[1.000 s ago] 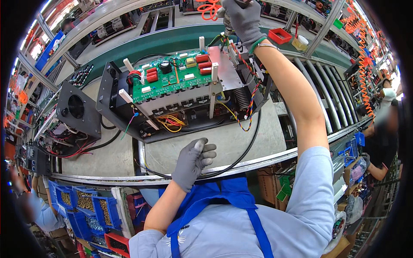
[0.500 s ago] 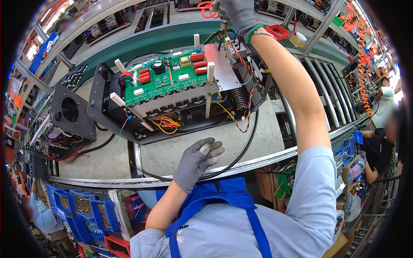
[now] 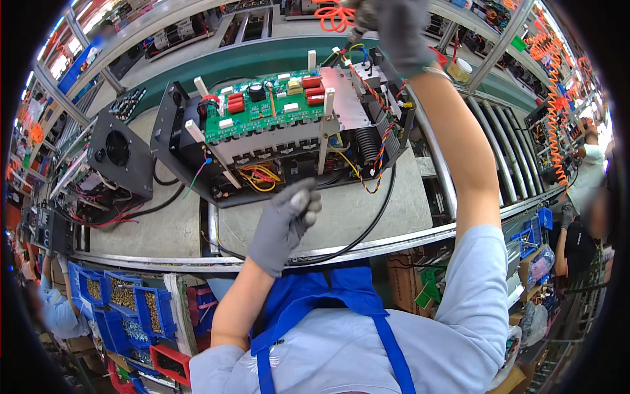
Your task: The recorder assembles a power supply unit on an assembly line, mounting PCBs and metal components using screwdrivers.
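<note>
While the open chassis (image 3: 187, 157) sits on a scuffed grey worktop (image 3: 348, 209), its black sheet metal looks matte. Green circuit board (image 3: 285, 118) on top: flat, studded with glossy red blocks (image 3: 315, 96); squared white posts (image 3: 329, 102) rise at its edges. Smooth silvery plate (image 3: 351, 117) to the board's right.

Left hand (image 3: 285, 220), in grey knit glove, is half curled just before the chassis's near side; cannot tell whether it holds anything. Right hand (image 3: 401, 36) is above the chassis's far right corner, near a coiled orange hose (image 3: 336, 18); blurred, cut off by the upper edge, grip unreadable.
</note>
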Available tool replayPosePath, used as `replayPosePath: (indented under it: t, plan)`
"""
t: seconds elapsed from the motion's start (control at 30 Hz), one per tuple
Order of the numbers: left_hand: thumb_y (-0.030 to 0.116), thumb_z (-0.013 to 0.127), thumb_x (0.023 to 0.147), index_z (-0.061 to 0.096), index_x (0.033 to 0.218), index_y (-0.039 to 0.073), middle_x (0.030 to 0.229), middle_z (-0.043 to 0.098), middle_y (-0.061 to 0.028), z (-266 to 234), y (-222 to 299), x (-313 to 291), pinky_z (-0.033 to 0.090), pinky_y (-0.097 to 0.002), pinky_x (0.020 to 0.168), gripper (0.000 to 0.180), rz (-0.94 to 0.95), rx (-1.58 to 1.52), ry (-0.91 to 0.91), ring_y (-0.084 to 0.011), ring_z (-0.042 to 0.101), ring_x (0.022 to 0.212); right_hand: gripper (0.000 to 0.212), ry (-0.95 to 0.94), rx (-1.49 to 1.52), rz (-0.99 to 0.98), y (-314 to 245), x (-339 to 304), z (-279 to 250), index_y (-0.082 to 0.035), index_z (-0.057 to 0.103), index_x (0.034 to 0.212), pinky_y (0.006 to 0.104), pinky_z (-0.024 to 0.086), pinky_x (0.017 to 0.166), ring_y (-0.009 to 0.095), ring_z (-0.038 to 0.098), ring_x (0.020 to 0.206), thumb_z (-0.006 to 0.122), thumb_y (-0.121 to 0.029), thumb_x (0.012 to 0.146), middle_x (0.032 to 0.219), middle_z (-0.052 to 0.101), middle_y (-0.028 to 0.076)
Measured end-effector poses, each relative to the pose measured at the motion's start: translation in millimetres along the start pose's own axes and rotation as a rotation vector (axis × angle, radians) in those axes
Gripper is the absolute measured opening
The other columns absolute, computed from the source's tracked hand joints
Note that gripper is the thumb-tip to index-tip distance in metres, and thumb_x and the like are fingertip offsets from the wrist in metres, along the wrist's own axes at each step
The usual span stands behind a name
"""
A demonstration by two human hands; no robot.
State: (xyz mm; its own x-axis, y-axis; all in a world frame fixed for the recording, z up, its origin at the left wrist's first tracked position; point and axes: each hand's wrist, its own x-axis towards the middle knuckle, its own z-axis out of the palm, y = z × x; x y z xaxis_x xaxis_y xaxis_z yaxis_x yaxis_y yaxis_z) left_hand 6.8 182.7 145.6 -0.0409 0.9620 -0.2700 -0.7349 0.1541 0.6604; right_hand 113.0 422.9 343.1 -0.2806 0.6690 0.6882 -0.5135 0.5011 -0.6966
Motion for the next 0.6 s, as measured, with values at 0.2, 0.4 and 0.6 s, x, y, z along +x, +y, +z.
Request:
replayPosePath:
  t: [0.2, 0.4, 0.6]
  plan:
    - [0.035, 0.061, 0.092, 0.054, 0.114, 0.002, 0.086, 0.056, -0.0017, 27, -1, 12, 0.043, -0.0161, 0.053, 0.04, -0.092, -0.328, -0.214, -0.0068, 0.051, 0.068, 0.048, -0.68, 0.447, -0.014, -76, -102, -2, -0.003, 0.051, 0.124, 0.0255, 0.035, 0.045, 0.01, 0.038, 0.048, 0.055, -0.028, 0.083, 0.063, 0.037, -0.001]
    - [0.042, 0.057, 0.093, 0.055, 0.113, 0.003, 0.085, 0.055, 0.0015, 28, -31, -18, 0.042, -0.0144, 0.053, 0.044, -0.213, -0.257, -0.17, -0.004, 0.051, 0.07, 0.049, -0.296, 0.282, -0.169, -84, -199, -11, 0.002, 0.044, 0.124, 0.0271, 0.051, 0.047, 0.009, 0.05, 0.047, 0.063, -0.016, 0.084, 0.084, 0.046, 0.005]
    - [0.04, 0.055, 0.095, 0.052, 0.114, 0.001, 0.082, 0.049, 0.0032, 21, -47, -37, 0.041, -0.0138, 0.055, 0.044, -0.253, -0.291, -0.147, -0.003, 0.046, 0.069, 0.047, -0.285, 0.322, -0.058, -78, -213, -14, 0.001, 0.045, 0.123, 0.0285, 0.054, 0.05, 0.01, 0.053, 0.051, 0.064, -0.016, 0.083, 0.09, 0.05, 0.008]
